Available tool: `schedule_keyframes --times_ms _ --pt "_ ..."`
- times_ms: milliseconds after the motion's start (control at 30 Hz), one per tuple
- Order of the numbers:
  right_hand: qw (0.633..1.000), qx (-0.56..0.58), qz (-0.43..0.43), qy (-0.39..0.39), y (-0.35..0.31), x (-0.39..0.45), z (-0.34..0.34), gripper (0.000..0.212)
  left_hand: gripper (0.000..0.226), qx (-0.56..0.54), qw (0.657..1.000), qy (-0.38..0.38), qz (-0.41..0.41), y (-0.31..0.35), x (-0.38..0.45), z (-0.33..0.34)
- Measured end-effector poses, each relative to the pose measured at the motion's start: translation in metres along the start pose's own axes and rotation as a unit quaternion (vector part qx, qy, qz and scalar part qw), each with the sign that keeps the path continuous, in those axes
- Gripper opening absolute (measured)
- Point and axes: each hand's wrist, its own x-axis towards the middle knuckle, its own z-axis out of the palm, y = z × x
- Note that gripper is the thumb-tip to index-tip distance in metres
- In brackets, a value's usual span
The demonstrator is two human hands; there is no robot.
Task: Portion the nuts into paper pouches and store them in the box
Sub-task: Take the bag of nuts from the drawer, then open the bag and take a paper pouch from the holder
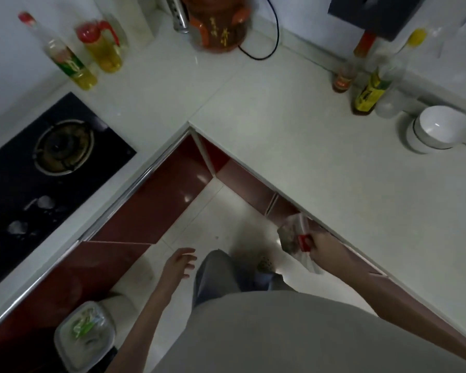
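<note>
My right hand [322, 247] is shut on a clear plastic bag of brown nuts [289, 238] with a red clip at its neck, held just below the front edge of the white countertop [334, 162]. My left hand [179, 265] hangs open over the floor, fingers apart, holding nothing. A clear lidded plastic box [85, 336] sits low at the bottom left, with green and pale items showing through the lid. No paper pouches are in view.
A black gas hob [38, 170] lies at the left. Oil bottles [73, 60] stand at the back left, sauce bottles [369, 90] and stacked white bowls [436, 130] at the right. A brown ceramic cooker [218, 25] stands in the corner. Red cabinet fronts [156, 200] line the floor.
</note>
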Motion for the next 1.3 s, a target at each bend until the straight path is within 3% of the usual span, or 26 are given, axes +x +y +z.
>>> schedule_keyframes --times_ms 133,200,533,633,733,900,1000,1167,1300 --pt "0.989 0.098 -0.006 0.107 -0.052 0.031 -0.049 0.017 0.021 0.035 0.996 -0.048 0.062 0.081 0.043 0.016" --pt "0.98 0.151 -0.005 0.13 -0.074 0.045 -0.068 0.024 0.025 0.06 0.988 -0.092 0.113 0.122 0.067 0.025" --pt "0.904 0.359 0.048 0.227 -0.184 0.111 -0.14 0.027 0.022 0.181 0.906 -0.285 0.255 0.299 0.139 0.054" --pt "0.882 0.399 0.059 0.246 -0.203 0.12 -0.154 0.022 0.021 0.207 0.886 -0.319 0.267 0.327 0.15 0.065" --pt "0.868 0.403 0.073 0.283 -0.211 0.125 -0.167 0.021 0.004 0.235 0.866 -0.331 0.291 0.351 0.154 0.077" --pt "0.823 0.431 0.103 0.355 -0.21 0.136 -0.189 0.03 0.024 0.25 0.84 -0.352 0.329 0.389 0.152 0.095" --pt "0.811 0.443 0.123 0.363 -0.207 0.144 -0.199 0.034 0.02 0.266 0.834 -0.365 0.316 0.399 0.148 0.105" --pt "0.771 0.492 0.151 0.375 -0.196 0.146 -0.212 0.029 0.035 0.291 0.812 -0.387 0.325 0.415 0.146 0.124" --pt "0.788 0.509 0.134 0.318 -0.186 0.138 -0.218 0.028 0.057 0.312 0.802 -0.405 0.308 0.422 0.146 0.135"
